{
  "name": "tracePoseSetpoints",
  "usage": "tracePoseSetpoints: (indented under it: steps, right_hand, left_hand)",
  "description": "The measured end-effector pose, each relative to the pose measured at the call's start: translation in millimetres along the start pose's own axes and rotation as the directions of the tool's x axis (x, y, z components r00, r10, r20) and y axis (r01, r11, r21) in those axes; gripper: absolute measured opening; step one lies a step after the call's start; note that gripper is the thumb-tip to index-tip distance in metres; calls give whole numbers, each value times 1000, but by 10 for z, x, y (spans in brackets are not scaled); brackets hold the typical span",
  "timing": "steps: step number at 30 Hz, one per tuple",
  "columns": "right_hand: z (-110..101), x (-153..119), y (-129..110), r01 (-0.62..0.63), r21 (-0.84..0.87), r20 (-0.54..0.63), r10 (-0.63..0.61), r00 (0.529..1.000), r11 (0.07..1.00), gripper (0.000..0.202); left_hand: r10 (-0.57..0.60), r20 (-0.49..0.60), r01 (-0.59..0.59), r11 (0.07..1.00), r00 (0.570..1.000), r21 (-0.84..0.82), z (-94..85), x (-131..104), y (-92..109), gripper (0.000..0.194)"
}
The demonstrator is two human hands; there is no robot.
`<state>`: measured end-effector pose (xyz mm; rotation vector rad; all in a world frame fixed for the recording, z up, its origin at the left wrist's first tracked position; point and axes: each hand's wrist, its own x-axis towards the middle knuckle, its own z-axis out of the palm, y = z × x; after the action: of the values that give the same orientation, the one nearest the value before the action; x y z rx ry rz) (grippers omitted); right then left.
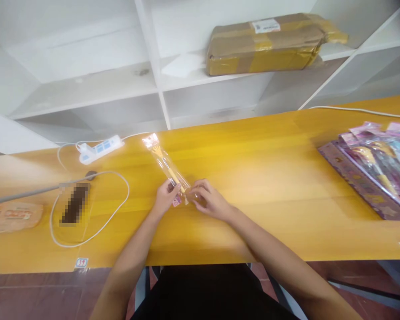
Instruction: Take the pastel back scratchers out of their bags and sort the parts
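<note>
And here are both hands at the lower end of the clear sleeve (pixel 169 166), which lies slantwise on the yellow surface (pixel 269 178), its pale header (pixel 150 141) pointing away from the person. Inside is 1 slim yellow stick (pixel 157 152), its head spread like a little hand, just below that header. In comes the left hand (pixel 168 194), thumb and fingers closed on the sleeve's near part, a small pink label (pixel 176 201) right beside them. Over on the sleeve's right, the right hand (pixel 213 200) has its fingers curled at the loose film; whether they pinch it or merely touch it, I cannot tell!

Good handling here looks to be all about a soft touch. The left hand's hold would best be firm enough to steady the stick, yet light enough not to bend it. For the right, flat fingertips and small moves along the sleeve's length seem wise; a sideways tug could crease or split thin film, or twist the whole sleeve round. Keeping the 2 hands close together should help the film lie smooth between them.

Well off to the sleeve's right sits a pile of wrapped packs (pixel 383 160) on a purple patterned box (pixel 356 180), and to its left, a white power strip (pixel 101 150).
</note>
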<state>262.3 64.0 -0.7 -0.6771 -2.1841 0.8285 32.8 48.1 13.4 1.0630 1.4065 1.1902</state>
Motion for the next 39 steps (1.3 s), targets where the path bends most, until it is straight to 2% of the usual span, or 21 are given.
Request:
tracePoseSetpoints:
  steps: [2, 3, 5, 9, 11, 15, 19, 26, 35, 39]
  right_hand:
    - [13, 7, -5, -5, 8, 10, 5, 1000, 1000, 51]
    - [30, 7, 2, -10, 6, 6, 10, 1000, 1000, 52]
    - [69, 5, 28, -18, -7, -11, 18, 1000, 1000, 43]
    - [103, 5, 62, 11, -17, -51, -12, 999, 1000, 12]
    - [89, 14, 52, 25, -13, -72, -26, 997, 1000, 9]
    - [57, 43, 15, -43, 5, -73, 43, 996, 999, 12]
    - [52, 62, 4, -123, -9, -80, 122, 989, 992, 20]
    - [76, 41, 28, -141, -41, -100, 136, 986, 989, 26]
    - [61, 51, 15, -177, 1, -121, 176, 977, 984, 24]
    - [91, 41, 33, -242, 84, -161, 253, 954, 967, 25]
  left_hand:
    - [4, 5, -4, 1000, 1000, 6, -5, 1, 15, 44]
    - [7, 12, -7, 1000, 1000, 8, -7, 0, 22, 44]
    - [11, 31, -11, 1000, 999, 13, -9, -9, 27, 45]
    - [1, 108, -7, 998, 994, 61, -1, -55, 8, 40]
    - [7, 158, -23, 995, 987, 95, 7, -78, -8, 37]
    - [55, 253, -81, 992, 966, 93, 20, -101, -22, 35]
    - [62, 312, -75, 997, 948, 28, 28, -115, 5, 38]
    - [117, 334, -115, 993, 935, -27, 39, -120, 52, 47]
    - [43, 376, -20, 998, 926, -66, 40, -121, 52, 42]
    - [-3, 398, 32, 997, 917, -66, 48, -131, 87, 46]
